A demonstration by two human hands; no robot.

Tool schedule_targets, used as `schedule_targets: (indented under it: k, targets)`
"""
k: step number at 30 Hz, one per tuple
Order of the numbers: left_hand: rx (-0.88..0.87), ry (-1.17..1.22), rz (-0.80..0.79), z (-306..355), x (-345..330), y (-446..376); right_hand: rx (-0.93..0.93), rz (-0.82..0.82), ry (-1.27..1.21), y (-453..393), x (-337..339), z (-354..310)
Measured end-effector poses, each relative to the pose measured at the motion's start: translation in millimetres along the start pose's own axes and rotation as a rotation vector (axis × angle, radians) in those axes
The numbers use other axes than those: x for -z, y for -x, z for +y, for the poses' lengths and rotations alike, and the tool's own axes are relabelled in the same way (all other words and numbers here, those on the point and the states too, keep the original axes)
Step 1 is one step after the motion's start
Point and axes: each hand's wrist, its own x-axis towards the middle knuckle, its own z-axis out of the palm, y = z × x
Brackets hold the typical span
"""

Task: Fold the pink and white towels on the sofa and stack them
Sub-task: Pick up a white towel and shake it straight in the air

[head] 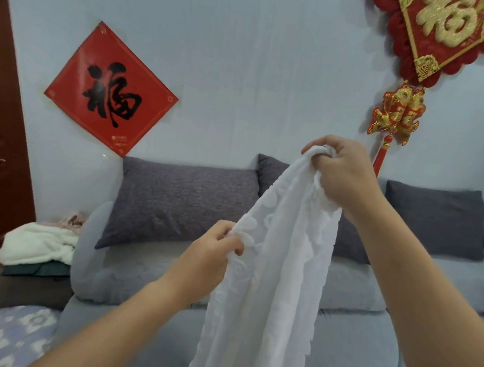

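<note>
— Two hands were on the item, correct?

— Correct. The right hand [341,170] was raised highest, fingers curled tight round a bunched corner of the white towel [269,277]. The left hand [211,255] sat lower and to the left, pinching the towel's edge between thumb and fingers.

— Position of the towel?

— Held in the air in front of the grey sofa [139,277], hanging in long folds from both grips down past the bottom of the view. It had a raised pattern and a scalloped edge on its right side. Whether its lower end touched the seat could not be told.

— Sofa furnishings?

— Dark grey cushions leaned on the backrest: one large cushion [181,203] at left, another [436,217] at right, and a third partly hidden behind the towel.

— Anything else recorded?

— A cream cloth heap [38,243] lay on a low stand left of the sofa's arm, with a pinkish fabric [72,220] just behind it. A red paper square [111,88] and a red and gold hanging ornament [431,48] were on the wall.
</note>
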Motion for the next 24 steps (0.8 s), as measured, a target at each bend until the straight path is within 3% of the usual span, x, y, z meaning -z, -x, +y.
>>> schedule_targets:
  k: [6, 11, 14, 19, 21, 24]
  targets:
    - [0.082, 0.162, -0.217, 8, -36, 8, -0.037, -0.017, -0.046, 3, -9, 3]
    - [0.306, 0.563, -0.318, 26, -35, 13, -0.069, 0.019, -0.044, 1, -3, 6]
    - [0.337, 0.633, -0.396, 31, -34, 14, -0.113, 0.036, -0.061, 1, -2, 11]
    - [0.38, 0.509, -0.361, 34, -62, 21, -0.126, 0.033, -0.079, 0, -8, 15]
    - [0.367, 0.45, -0.26, 40, -69, 23, -0.125, 0.036, -0.08, -1, -7, 15]
    - [0.41, 0.573, -0.133, 38, -75, 24, -0.116, 0.036, -0.084, -2, -6, 15]
